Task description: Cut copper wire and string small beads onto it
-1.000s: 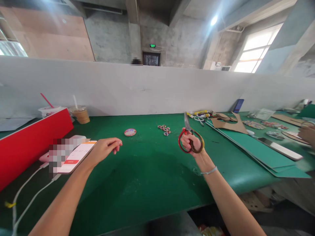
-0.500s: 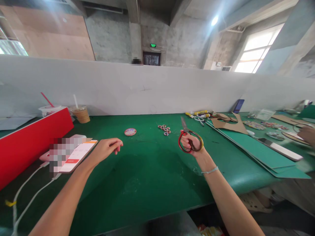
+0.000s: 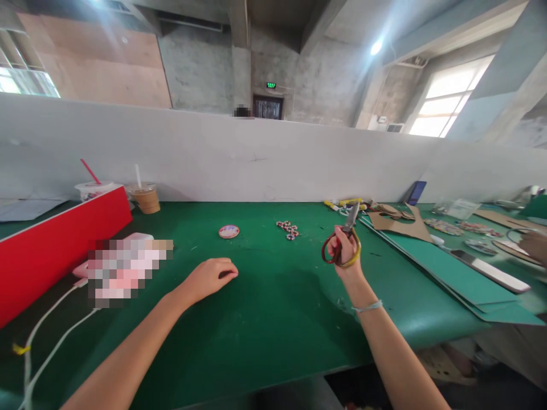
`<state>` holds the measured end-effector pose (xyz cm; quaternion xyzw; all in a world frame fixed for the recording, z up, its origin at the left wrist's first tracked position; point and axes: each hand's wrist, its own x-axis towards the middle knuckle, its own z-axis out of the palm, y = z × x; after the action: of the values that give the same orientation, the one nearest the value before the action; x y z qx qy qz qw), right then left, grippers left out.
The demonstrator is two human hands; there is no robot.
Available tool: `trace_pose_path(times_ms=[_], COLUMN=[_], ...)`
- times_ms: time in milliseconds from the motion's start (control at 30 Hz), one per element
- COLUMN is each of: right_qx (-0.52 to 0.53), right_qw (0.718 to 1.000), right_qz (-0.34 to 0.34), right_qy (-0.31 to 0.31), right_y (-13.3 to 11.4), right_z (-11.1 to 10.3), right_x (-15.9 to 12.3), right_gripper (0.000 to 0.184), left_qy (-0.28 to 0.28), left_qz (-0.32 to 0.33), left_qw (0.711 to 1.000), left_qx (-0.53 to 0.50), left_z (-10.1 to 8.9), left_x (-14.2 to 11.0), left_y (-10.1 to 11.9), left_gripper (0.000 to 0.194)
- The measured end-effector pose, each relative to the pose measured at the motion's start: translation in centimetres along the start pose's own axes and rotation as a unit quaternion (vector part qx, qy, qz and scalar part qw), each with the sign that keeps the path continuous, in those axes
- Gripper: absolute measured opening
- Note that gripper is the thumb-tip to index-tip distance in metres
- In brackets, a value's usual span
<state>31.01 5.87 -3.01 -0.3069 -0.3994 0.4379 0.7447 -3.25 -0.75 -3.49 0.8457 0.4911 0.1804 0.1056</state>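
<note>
My right hand (image 3: 345, 250) is wrapped round the handles of a pair of scissors (image 3: 352, 215). Their handles are red and gold, and the blades, lying together, point up and away from me. My left hand (image 3: 211, 276) hovers over the green table (image 3: 252, 336), thumb and fingertips together, with nothing visible between them. Beyond it lies a small round disc (image 3: 229, 232) with a red rim and a pale patterned middle. Right of the disc, a little cluster of dark and pale beads or small pieces (image 3: 288, 229) rests on the table.
At left are a red panel (image 3: 64, 250), an iced drink cup (image 3: 146, 199) and a blurred-out device with white cables (image 3: 53, 313). Green boards (image 3: 444, 267), cut cardboard (image 3: 404, 222) and yellow markers (image 3: 350, 202) lie at right. Another person's hand (image 3: 536, 246) shows at the far right.
My left hand has moved right and nearer to me, its thumb and fingertips now meeting. My right hand has shifted slightly right, and the scissor blades have swung from leaning left to leaning right.
</note>
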Motion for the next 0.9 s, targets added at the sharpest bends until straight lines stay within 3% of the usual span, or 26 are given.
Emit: trace_pose_path(times_ms=[200, 333, 433, 900], right_qx=[-0.025, -0.033, -0.068, -0.109], right_qw=[0.986, 0.966, 0.954, 0.951], right_qz=[0.072, 0.138, 0.151, 0.141], right_qy=[-0.149, -0.216, -0.251, -0.253], right_y=[2.4, 4.5, 5.3, 5.6], right_z=[3.8, 5.6, 6.1, 6.0], right_x=[-3.4, -5.9, -7.0, -6.7], right_gripper=[0.023, 0.024, 0.026, 0.029], left_qy=[-0.016, -0.02, -0.024, -0.022], left_qz=[0.022, 0.028, 0.035, 0.043], left_qw=[0.999, 0.998, 0.997, 0.997], left_qx=[0.042, 0.051, 0.064, 0.057], left_z=[0.4, 0.7, 0.8, 0.9], left_x=[-0.1, -0.1, 0.0, 0.0], left_y=[1.4, 1.4, 1.1, 0.9], left_gripper=[0.025, 0.024, 0.025, 0.026])
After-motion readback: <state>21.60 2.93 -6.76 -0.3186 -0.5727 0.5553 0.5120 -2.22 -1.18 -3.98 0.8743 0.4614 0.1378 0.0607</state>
